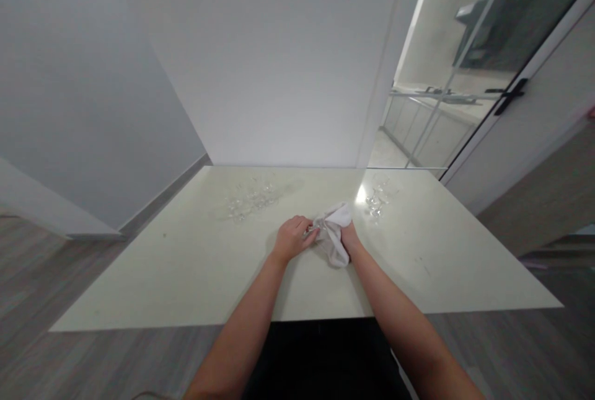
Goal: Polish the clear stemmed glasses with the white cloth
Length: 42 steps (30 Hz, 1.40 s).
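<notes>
Above the middle of a pale table (162, 276), both my hands are closed around a crumpled white cloth (335, 234). My left hand (292, 237) pinches something small and clear at the cloth's left edge; it looks like a glass, mostly hidden. My right hand (349, 240) is wrapped in the cloth from the right, with its fingers covered. A group of several clear glasses (251, 201) stands on the table behind my left hand. A smaller group of clear glasses (377, 198) stands behind my right hand.
The table's far edge meets a white wall (279, 77). A glass door with a black handle (509, 97) stands at the back right. Grey wood floor (46, 276) lies to the left and right of the table.
</notes>
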### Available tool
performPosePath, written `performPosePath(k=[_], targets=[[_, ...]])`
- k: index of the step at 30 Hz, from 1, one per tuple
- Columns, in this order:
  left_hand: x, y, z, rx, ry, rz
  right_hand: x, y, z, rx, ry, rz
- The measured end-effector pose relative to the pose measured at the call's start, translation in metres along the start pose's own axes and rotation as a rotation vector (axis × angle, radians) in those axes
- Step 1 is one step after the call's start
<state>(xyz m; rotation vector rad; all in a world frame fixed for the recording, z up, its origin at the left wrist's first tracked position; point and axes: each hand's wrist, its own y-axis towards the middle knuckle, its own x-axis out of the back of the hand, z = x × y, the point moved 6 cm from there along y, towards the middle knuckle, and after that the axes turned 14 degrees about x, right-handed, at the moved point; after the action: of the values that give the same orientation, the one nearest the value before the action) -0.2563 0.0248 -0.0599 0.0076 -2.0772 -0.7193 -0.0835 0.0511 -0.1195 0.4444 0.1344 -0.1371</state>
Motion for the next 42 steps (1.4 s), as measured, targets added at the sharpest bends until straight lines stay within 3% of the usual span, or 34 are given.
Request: performPosePath(k=[6,9,13,17,19,22,25,28,32,34,36,39,42], targets=[[-0.011,0.001,0.021,0.301,-0.402,0.163,-0.003,-0.003,0.003,0.027,-0.081,0.033],[-0.010,0.003,0.031,0.427,-0.582,0.090,-0.002,-0.003,0.005,0.026,-0.083,-0.033],[0.001,0.002,0.023,0.302,-0.523,-0.067,0.002,-0.002,0.000,-0.076,-0.023,-0.109],[0.001,-0.004,0.011,0.198,-0.393,-0.060,0.001,-0.003,-0.003,-0.155,-0.056,-0.016],[-0.002,-0.003,0.015,0.247,-0.421,-0.026,-0.002,-0.005,0.001,-0.103,-0.092,0.045],[-0.009,0.003,0.033,0.454,-0.586,0.000,-0.013,-0.008,0.017,0.074,-0.139,0.179],[-0.014,0.007,0.044,0.588,-0.738,0.023,-0.019,-0.011,0.028,0.183,-0.167,0.216],[-0.003,0.005,0.038,0.470,-0.675,-0.091,-0.015,-0.008,0.018,0.097,-0.136,0.147],[0.011,-0.006,0.014,0.110,-0.442,-0.224,-0.003,-0.007,-0.002,-0.079,-0.036,-0.012],[0.010,-0.008,0.010,0.068,-0.366,-0.239,-0.003,-0.009,-0.006,-0.129,-0.020,-0.020],[0.008,-0.005,0.016,0.165,-0.341,-0.251,-0.008,-0.011,0.000,-0.085,-0.039,0.054],[0.003,0.000,0.030,0.383,-0.395,-0.243,-0.016,-0.012,0.020,0.131,-0.121,0.181],[-0.003,0.003,0.038,0.509,-0.458,-0.190,-0.019,-0.013,0.031,0.276,-0.209,0.229]])
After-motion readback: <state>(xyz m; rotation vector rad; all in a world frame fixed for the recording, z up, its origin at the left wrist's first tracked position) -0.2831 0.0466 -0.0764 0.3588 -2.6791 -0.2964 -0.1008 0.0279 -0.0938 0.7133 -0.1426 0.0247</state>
